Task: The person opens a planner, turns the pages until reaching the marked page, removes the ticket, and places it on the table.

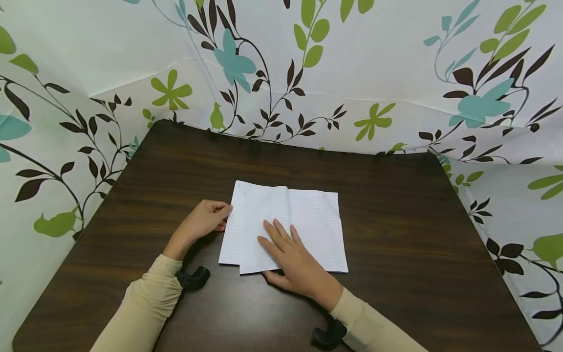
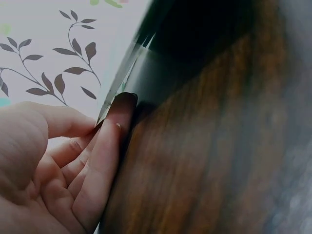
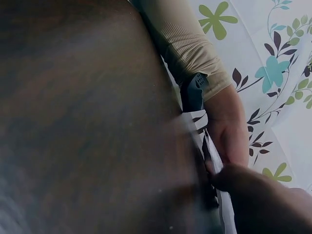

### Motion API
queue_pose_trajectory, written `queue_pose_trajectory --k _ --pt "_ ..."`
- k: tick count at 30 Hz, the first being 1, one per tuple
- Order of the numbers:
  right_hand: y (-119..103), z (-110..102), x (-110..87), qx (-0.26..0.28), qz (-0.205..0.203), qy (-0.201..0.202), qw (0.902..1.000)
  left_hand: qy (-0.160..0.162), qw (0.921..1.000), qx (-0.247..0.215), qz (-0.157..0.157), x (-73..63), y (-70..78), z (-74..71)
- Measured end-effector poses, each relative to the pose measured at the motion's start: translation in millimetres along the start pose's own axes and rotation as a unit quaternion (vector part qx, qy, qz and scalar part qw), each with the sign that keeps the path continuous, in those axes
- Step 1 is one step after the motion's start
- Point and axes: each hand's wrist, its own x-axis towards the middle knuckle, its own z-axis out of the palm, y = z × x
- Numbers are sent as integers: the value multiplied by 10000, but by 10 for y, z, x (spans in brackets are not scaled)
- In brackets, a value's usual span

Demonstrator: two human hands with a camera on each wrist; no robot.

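Note:
An open notebook [image 1: 314, 225] with white ruled pages lies on the table, one leaf on its left side sitting askew and jutting past the lower edge. At the left edge, my left hand [image 1: 204, 220] pinches the notebook between thumb and fingers; in the left wrist view the fingers [image 2: 105, 146] reach under the edge, with the thumb on top. My right hand [image 1: 299, 264] rests on the pages near the middle, fingers spread and fairly straight, its thumb by the bottom edge. From the right wrist, the notebook's edge [image 3: 226, 209] shows beside the dark, blurred right thumb [image 3: 243, 185].
The dark wood-grain table [image 1: 396, 220] extends around the notebook on all sides. A white curtain with printed leaves [image 1: 272, 63] hangs behind it and along both sides. Black camera mounts [image 1: 193, 279] are worn at both wrists, below the beige sleeves [image 1: 147, 303].

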Motion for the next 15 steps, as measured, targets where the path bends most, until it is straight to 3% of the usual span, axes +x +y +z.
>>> queue_pose_trajectory --k 8,15 --pt "-9 17 8 150 10 -172 9997 -21 9999 -95 -131 15 24 -8" --pt "-2 48 19 -37 -19 -383 9993 35 9999 -41 -123 13 17 -4"
